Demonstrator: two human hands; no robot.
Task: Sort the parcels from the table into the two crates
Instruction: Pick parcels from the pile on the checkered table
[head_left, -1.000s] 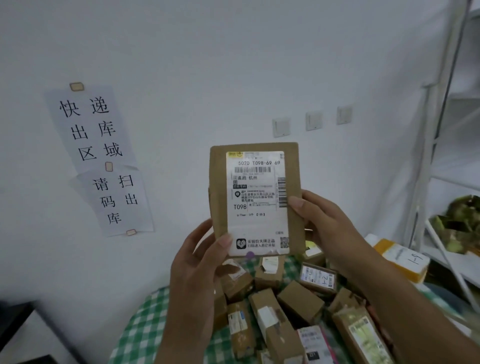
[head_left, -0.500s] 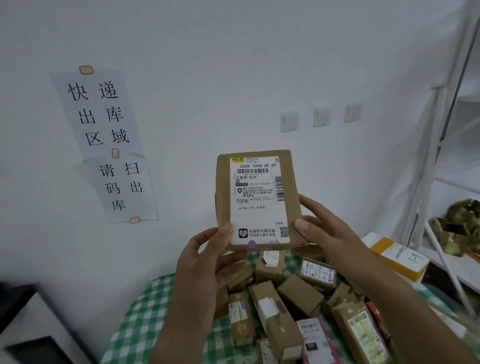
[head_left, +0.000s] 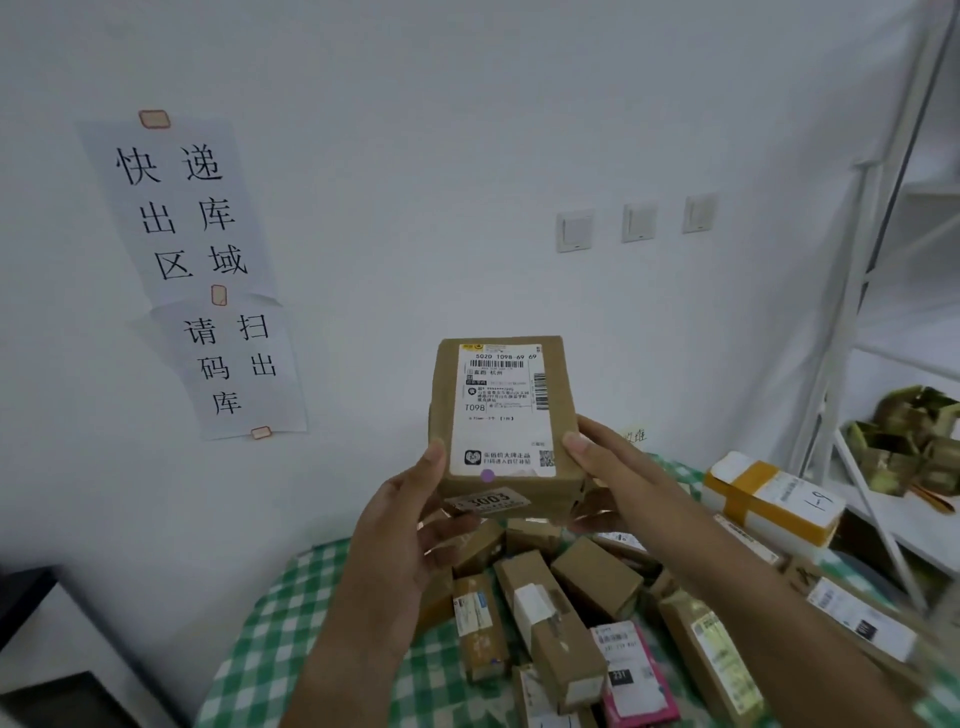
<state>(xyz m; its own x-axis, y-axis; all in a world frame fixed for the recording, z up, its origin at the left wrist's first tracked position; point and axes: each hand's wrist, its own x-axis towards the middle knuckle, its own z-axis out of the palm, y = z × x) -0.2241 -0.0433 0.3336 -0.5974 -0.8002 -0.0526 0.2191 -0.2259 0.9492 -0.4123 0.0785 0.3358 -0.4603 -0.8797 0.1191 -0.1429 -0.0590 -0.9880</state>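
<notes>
Fingers of the right hand and of the left hand curl round a brown box, pinching its lower corners and holding it upright at frame centre, label facing the camera, above the bench. Many parcels lie heaped on the bench in the lower right. No crate is in view, so most of the sorting seems left.

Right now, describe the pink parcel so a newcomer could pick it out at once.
Start at the green checked tablecloth under the heap of parcels. Go to the heap's near edge, below the right forearm. The pink parcel lies there with a white label, the only pink one among brown cardboard boxes.
</notes>
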